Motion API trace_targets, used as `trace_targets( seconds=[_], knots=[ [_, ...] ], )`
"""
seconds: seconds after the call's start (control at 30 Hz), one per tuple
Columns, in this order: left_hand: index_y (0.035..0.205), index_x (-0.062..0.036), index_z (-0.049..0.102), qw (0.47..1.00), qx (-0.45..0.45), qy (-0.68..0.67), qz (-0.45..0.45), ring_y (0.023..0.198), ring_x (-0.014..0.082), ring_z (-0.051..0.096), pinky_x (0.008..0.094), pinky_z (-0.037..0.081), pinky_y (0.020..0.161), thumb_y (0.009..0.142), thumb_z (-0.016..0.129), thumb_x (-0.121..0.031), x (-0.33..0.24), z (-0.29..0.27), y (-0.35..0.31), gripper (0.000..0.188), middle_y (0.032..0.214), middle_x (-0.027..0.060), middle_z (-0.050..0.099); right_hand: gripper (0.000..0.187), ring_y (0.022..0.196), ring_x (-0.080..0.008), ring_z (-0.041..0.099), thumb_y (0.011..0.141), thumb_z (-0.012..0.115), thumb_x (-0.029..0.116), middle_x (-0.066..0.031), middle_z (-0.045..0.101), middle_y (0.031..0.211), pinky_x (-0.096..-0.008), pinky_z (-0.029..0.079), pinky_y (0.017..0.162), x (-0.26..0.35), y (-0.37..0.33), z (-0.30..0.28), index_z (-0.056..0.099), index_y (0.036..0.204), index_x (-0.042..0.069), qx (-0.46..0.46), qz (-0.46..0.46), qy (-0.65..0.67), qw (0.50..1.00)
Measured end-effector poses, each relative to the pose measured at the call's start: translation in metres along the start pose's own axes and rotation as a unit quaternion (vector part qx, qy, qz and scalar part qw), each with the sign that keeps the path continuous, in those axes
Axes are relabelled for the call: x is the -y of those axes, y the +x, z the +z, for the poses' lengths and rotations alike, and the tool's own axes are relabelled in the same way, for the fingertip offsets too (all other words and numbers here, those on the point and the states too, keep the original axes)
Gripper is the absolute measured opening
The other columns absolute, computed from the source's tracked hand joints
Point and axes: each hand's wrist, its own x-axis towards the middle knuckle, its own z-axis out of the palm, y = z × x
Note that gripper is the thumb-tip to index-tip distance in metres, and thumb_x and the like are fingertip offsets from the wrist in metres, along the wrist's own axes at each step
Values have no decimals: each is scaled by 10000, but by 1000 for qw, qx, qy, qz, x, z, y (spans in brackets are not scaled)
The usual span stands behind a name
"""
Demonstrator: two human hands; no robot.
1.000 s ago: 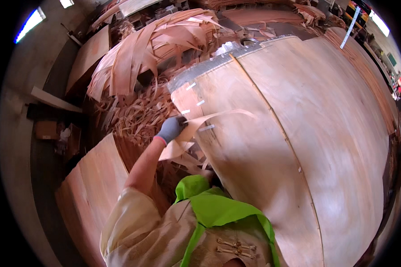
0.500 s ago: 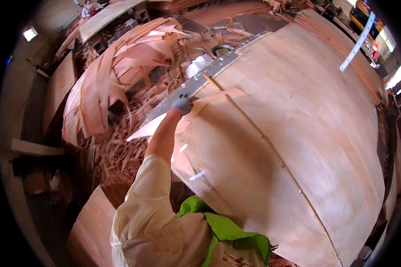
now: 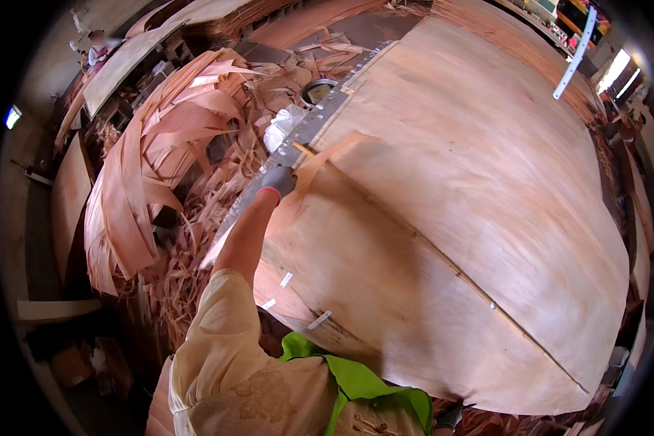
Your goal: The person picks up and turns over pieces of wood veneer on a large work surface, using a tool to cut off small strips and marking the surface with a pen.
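Note:
My left hand point(image 3: 280, 180), in a grey glove with a red cuff, is closed on a thin orange-brown veneer strip point(image 3: 307, 180) at the left edge of a broad pale veneer sheet point(image 3: 487, 182). The strip lies across a long thin stick point(image 3: 421, 238), which runs over the sheet from near that hand to the lower right. At the bottom edge, beside my green apron point(image 3: 370, 378), only part of my dark-gloved right hand point(image 3: 449, 416) shows. Its fingers are too hidden to read.
A grey metal edge strip point(image 3: 338, 102) borders the sheet on its left. Beyond it lie torn veneer scraps point(image 3: 203, 211), draped veneer strips point(image 3: 127, 189), a white plastic bag point(image 3: 283, 127) and a round dark bowl point(image 3: 318, 91). Another person point(image 3: 97, 51) is far off at upper left.
My left hand has shifted along the sheet's edge, farther toward the stick's end, and the veneer strip has moved with it. My view has turned slightly; the dark right glove now shows at the bottom.

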Motion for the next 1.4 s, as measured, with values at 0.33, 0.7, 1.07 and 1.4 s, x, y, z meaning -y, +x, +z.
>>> trace_targets(
  seconds=[0.33,0.7,1.07,1.4],
  knots=[
    [988,-89,666,1000,12,-14,2,880,384,621,452,494,793,846,516,-280,-14,-21,-54,282,982,207,642,295,404,-120,396,862,635,363,25,501,543,-269,310,395,1,11,-39,574,659,157,-12,-1,12,1000],
    [1012,-92,646,995,-98,1,15,805,393,621,462,502,723,837,518,-175,5,-123,-234,232,889,198,649,227,452,-103,370,870,621,342,22,475,589,-244,289,414,-3,19,-65,592,791,131,-62,-9,-2,998],
    [1111,-116,604,930,-351,90,-63,771,372,633,461,499,661,839,566,-181,40,-260,-255,282,840,183,655,181,526,-90,400,892,598,253,11,518,686,-226,323,465,27,41,-100,605,919,74,-162,-137,-123,969],
    [1163,-43,555,887,-272,222,301,930,259,597,383,461,829,795,465,-84,-132,-164,-162,381,1063,143,605,355,840,-159,597,737,697,-18,-133,618,1084,-257,492,727,56,-169,292,585,1073,10,240,-567,-364,699]
  ],
)
